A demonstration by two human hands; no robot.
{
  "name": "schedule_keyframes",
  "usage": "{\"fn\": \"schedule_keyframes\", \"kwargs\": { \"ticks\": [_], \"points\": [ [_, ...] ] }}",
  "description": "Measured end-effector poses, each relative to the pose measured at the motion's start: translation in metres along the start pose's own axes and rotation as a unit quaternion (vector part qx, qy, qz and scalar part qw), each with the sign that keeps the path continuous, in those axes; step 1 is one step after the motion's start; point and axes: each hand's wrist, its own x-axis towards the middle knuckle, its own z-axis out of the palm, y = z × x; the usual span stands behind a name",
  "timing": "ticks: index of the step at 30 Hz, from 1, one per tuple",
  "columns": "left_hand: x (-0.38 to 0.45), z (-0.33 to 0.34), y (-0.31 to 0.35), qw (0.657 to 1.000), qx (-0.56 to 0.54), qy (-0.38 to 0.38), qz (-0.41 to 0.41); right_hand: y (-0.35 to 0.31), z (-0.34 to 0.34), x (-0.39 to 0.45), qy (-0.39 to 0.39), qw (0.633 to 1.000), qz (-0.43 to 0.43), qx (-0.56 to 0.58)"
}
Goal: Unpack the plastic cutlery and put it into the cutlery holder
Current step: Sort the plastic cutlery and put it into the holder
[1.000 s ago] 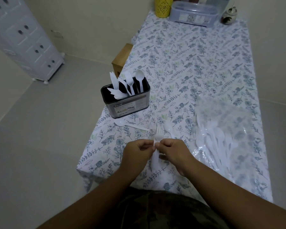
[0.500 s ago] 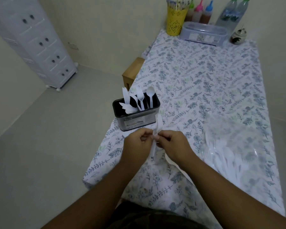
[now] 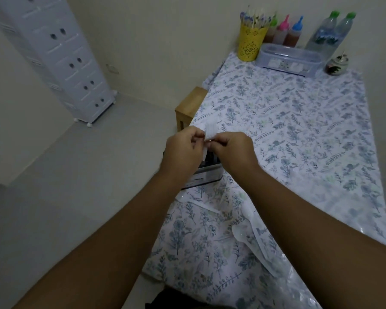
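1. Head view: long table (image 3: 299, 121) in a floral cloth fills right of frame; grey floor left, white drawer tower (image 3: 54, 54) upper left.
2. Far end: yellow cup (image 3: 251, 42), sauce bottles (image 3: 283, 32), water bottles (image 3: 331, 34), clear box (image 3: 288, 60).
3. Left hand (image 3: 183, 150) and right hand (image 3: 232, 150) both pinch a plastic fork (image 3: 210, 132) at centre frame, above the mostly hidden cutlery holder (image 3: 206, 175).
4. Fork long axis near vertical, tines up.
5. Loose spoon (image 3: 250, 239) lies lower right.
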Motion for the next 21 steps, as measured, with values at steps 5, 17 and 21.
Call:
{"fn": "schedule_keyframes", "kwargs": {
  "ticks": [5, 17, 21],
  "points": [
    [0.001, 0.006, -0.022, 0.975, 0.201, -0.099, 0.015, 0.023, 0.016, -0.002, -0.089, 0.983, 0.0, -0.158],
    [-0.063, -0.018, -0.042, 0.977, 0.085, 0.016, 0.196, 0.083, 0.069, -0.073, -0.148, 0.97, 0.091, -0.171],
    [-0.071, -0.027, -0.043, 0.969, 0.085, 0.065, 0.224, 0.091, 0.093, -0.075, -0.21, 0.935, 0.088, -0.272]
  ]
}}
